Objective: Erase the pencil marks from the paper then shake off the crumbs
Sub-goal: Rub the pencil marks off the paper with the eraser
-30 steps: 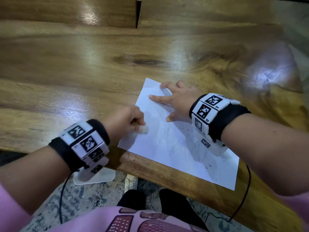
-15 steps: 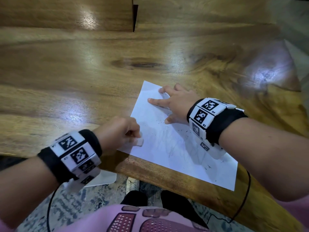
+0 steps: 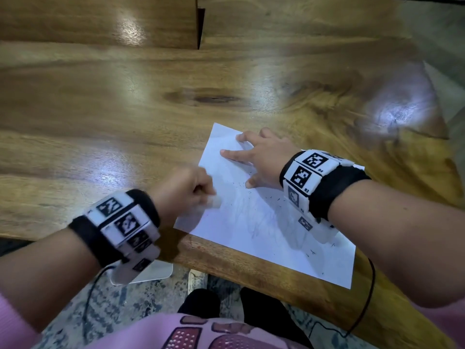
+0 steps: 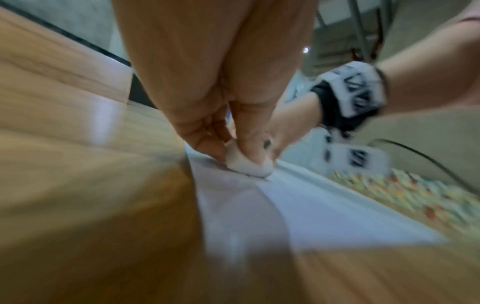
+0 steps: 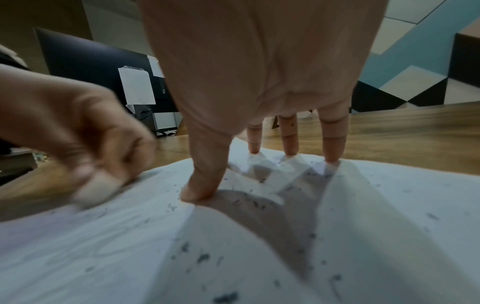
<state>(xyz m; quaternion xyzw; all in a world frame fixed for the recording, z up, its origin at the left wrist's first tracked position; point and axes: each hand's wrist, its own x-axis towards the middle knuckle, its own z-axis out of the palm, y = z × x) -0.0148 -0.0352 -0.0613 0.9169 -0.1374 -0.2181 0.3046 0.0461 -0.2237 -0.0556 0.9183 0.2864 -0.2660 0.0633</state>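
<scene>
The right hand point(image 5: 259, 82) presses spread fingertips onto the paper point(image 5: 363, 226); left of it, the blurred left hand point(image 5: 78, 127) apparently pinches an eraser point(image 5: 96, 191) amid crumbs point(image 5: 202, 257).

Glossy wooden table point(image 3: 125, 102) w/ a dark knot point(image 3: 214, 99) near its middle; a raised wood panel point(image 3: 100, 21) stands at the far edge. Below the near edge: speckled floor point(image 3: 113, 306), a white flat object point(image 3: 156, 272) on it, & a black cable point(image 3: 362, 311) hanging past the table edge. Right wrist view: wall w/ blue, black & white geometric pattern point(image 5: 415, 82) behind the table.
</scene>
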